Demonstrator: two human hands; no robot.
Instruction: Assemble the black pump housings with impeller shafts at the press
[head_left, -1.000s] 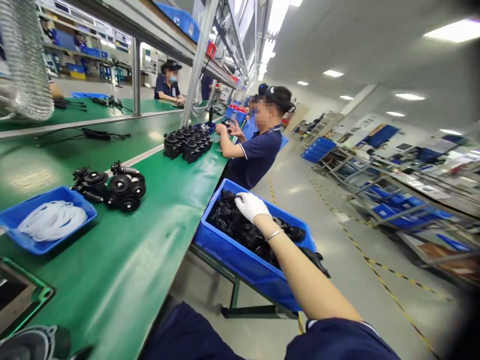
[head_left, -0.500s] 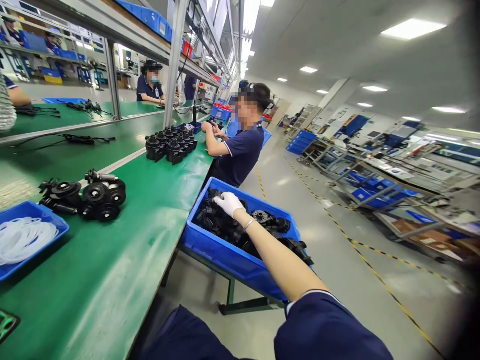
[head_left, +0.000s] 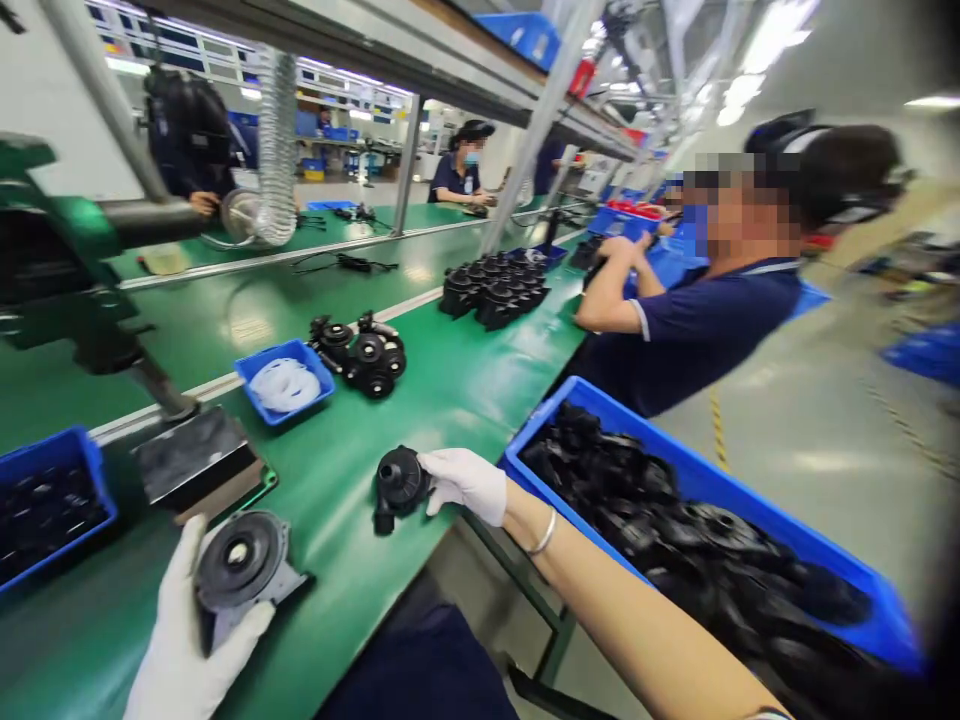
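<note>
My left hand (head_left: 187,630), in a white glove, grips a round black housing (head_left: 244,560) with a pale centre and a flat bracket at its lower side. Over the table's front edge, my gloved right hand (head_left: 469,482) pinches a black pump cover (head_left: 401,480) with a short spout on top and an outlet at the bottom. A blue crate (head_left: 585,515) full of black plastic parts (head_left: 705,540) stands to the right of the table, below and beyond my right forearm.
A green press (head_left: 67,250) with a metal block (head_left: 199,455) under it stands at left. Blue trays hold white rings (head_left: 285,385) and small black parts (head_left: 52,510). Black assemblies (head_left: 367,350) and rows of housings (head_left: 495,288) sit farther back. A co-worker (head_left: 697,320) works at the right.
My right hand has come out of the blue crate and moved left over the green table, now with a black pump cover. The view has swung left, bringing my left hand and its housing into sight.
</note>
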